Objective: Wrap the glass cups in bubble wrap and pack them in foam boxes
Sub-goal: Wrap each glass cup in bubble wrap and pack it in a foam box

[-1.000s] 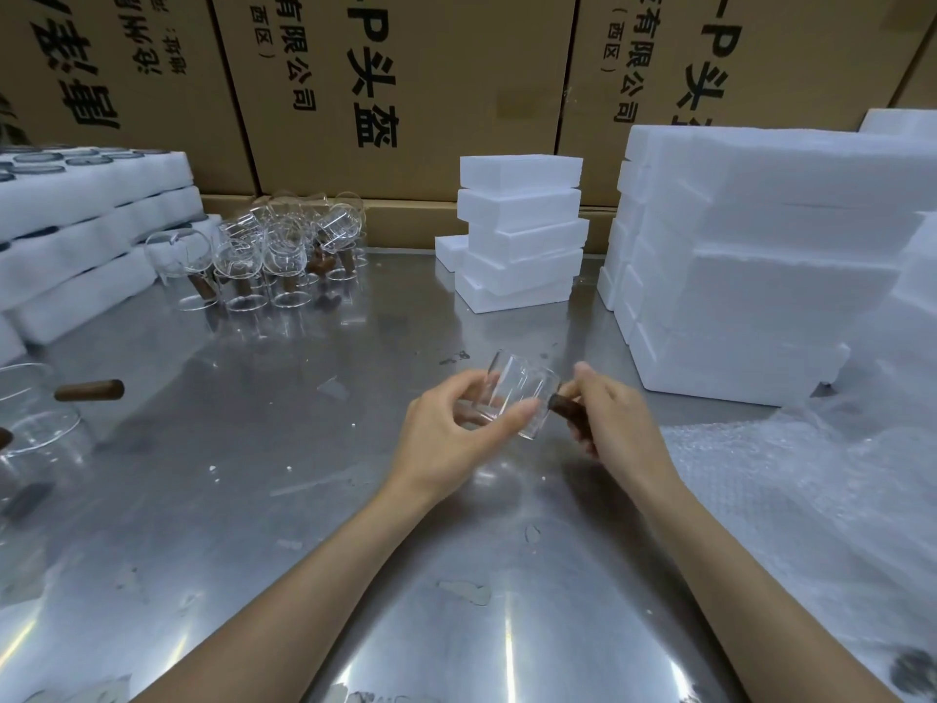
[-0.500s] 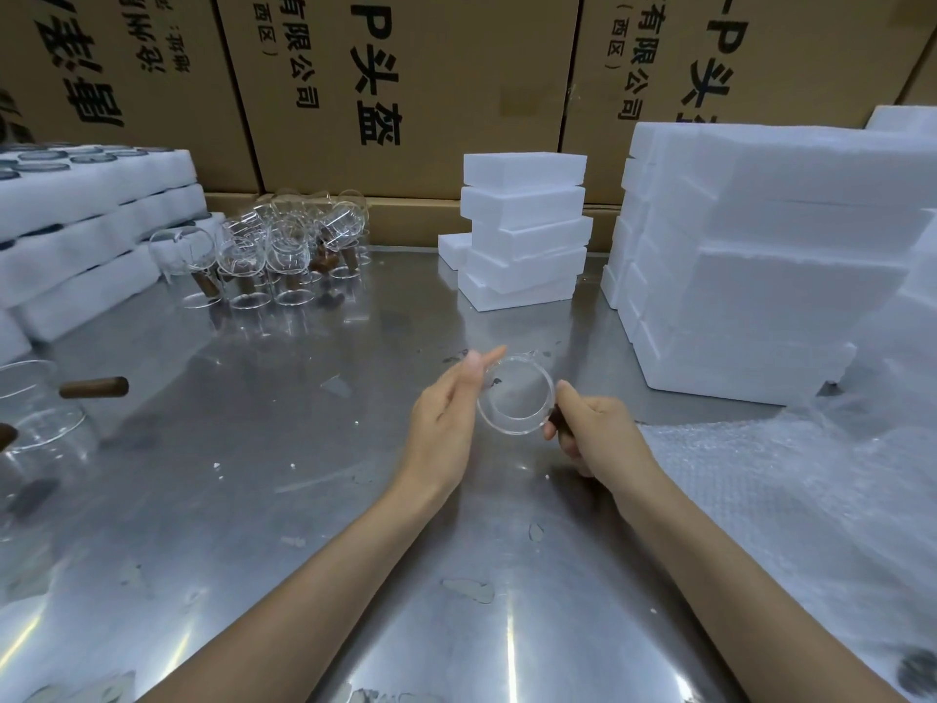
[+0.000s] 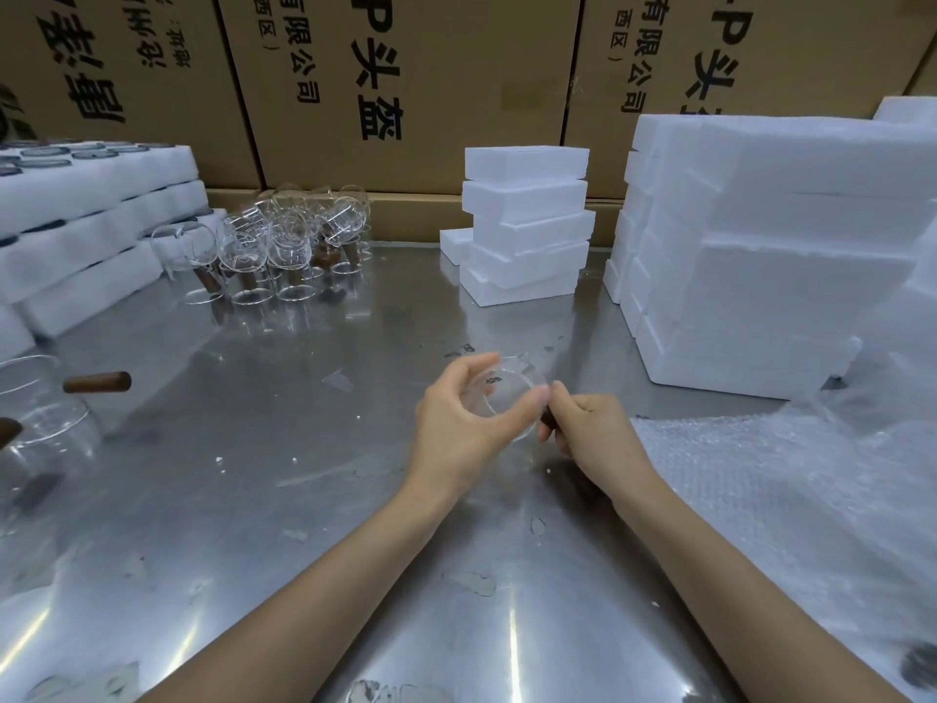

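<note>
A clear glass cup [image 3: 509, 398] with a dark wooden handle is held over the middle of the steel table [image 3: 284, 499], its mouth tilted toward me. My left hand [image 3: 461, 423] curls around the glass body, thumb on the near rim. My right hand [image 3: 588, 428] grips the wooden handle, which is mostly hidden by its fingers. A sheet of bubble wrap [image 3: 791, 499] lies on the table to the right. White foam boxes [image 3: 527, 225] are stacked at the back centre, and a bigger foam stack [image 3: 760, 256] stands at the right.
Several glass cups with wooden handles [image 3: 284, 246] cluster at the back left. Filled foam trays [image 3: 76, 220] are stacked at the far left. Another glass cup with a wooden handle [image 3: 45, 408] sits at the left edge. Cardboard cartons [image 3: 405, 83] wall off the back.
My left hand opened off the cup half a second ago and has now closed round the glass again. The cup turned from sideways so its mouth faces me.
</note>
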A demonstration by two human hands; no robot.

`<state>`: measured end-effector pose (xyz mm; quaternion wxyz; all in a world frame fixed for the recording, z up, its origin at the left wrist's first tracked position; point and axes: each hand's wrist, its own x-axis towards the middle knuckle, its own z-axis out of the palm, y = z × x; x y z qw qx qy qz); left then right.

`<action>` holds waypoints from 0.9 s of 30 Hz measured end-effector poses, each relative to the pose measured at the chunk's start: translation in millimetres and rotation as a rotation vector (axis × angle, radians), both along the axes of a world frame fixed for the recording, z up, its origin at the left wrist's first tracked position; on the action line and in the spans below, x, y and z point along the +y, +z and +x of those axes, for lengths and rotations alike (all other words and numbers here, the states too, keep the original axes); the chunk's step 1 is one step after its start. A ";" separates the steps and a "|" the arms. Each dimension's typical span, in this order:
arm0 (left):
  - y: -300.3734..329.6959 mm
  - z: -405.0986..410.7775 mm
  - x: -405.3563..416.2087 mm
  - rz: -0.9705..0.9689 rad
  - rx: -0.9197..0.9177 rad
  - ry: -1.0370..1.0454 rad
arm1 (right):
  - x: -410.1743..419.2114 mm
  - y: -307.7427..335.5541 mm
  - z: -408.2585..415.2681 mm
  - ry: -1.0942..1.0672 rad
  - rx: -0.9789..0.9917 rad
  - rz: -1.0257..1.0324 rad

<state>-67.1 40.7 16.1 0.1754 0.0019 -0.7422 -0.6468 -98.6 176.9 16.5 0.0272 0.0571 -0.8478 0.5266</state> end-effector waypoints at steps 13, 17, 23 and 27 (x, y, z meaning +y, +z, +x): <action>15.3 3.8 -25.0 -0.095 -0.021 -0.329 | 19.8 16.1 -5.1 0.159 -0.344 -0.165; 22.6 5.7 -32.0 0.016 -0.016 -0.400 | 20.4 15.5 -4.7 0.191 -0.350 -0.168; 17.8 4.0 -31.0 0.165 -0.089 -0.322 | 18.5 16.4 -2.0 0.174 -0.328 -0.155; 16.6 3.0 -24.2 0.270 -0.156 -0.231 | 13.4 16.6 0.4 0.106 -0.286 -0.106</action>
